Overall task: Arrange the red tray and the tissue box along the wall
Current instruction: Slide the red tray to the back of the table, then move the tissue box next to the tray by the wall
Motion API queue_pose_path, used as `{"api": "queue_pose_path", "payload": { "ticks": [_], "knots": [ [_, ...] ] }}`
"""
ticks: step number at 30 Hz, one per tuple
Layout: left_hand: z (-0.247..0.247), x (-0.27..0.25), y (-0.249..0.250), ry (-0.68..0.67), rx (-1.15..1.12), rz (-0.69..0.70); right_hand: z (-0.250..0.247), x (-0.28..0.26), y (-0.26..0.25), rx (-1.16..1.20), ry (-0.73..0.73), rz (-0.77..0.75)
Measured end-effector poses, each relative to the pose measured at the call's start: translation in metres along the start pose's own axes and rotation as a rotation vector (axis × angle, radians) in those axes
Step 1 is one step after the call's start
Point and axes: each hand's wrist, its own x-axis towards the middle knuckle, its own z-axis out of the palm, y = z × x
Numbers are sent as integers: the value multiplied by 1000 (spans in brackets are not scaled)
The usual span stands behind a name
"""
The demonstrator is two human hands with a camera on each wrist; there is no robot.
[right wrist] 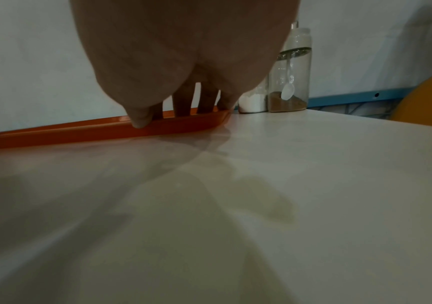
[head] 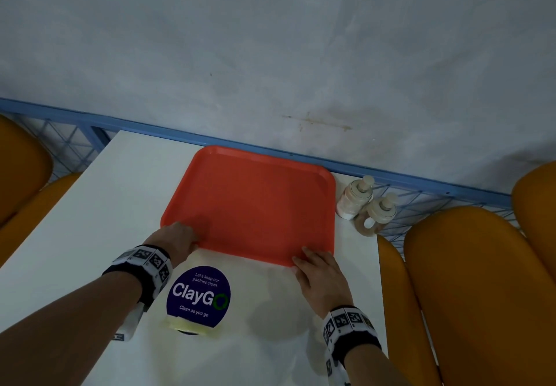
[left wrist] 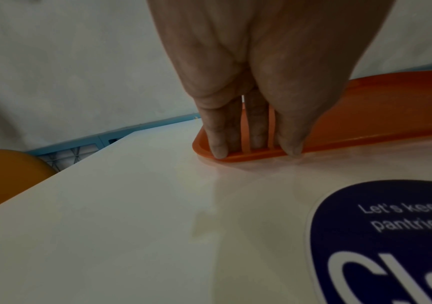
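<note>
Both hands, left (head: 177, 239) and right (head: 319, 274), grip the tray (head: 255, 205) near rim, fingers curled over; should push evenly so it squares to the wall (head: 270, 54).

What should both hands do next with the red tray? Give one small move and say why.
Probably let go. The red tray already lies flat on the table, its far edge close along the wall, beside two jars. The left hand and right hand hold its near rim. No tissue box shows, so it comes next.
</note>
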Motion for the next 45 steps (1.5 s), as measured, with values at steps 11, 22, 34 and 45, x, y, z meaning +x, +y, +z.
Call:
{"api": "queue_pose_path", "payload": {
  "ticks": [11,22,34,45],
  "knots": [
    [-3,2,-1,-3,7,1,-2,5,-1,-31,-17,-3],
    [1,2,-3,-5,-2,35,-9,9,-10,-40,-157,97],
    [-15,-82,-73,10,-145,272,-45,-21,-114,84,-155,102],
    [63,-268,-266,84,-468,222,39,-156,-375,547,-29,-36]
  ]
}}
